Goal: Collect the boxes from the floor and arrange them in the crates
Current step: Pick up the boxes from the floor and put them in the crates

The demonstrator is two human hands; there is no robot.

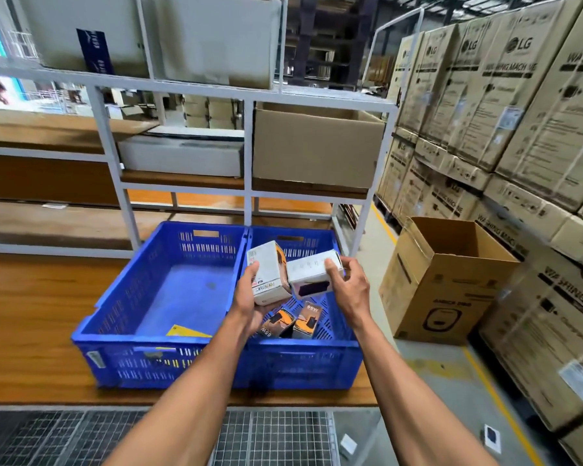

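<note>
Holding two small white boxes over the right blue crate (303, 361), left hand (249, 297) clamped round the upright box (266, 274), right hand (347, 284) pinching the flat box (308, 274), apparently for lowering beside two orange boxes (293, 322) just beneath both hands.

Grey shelf rack (248, 156) holding brown carton (313, 149); open carton (445, 280) on floor; stacked washing-machine cartons (519, 105) right
</note>
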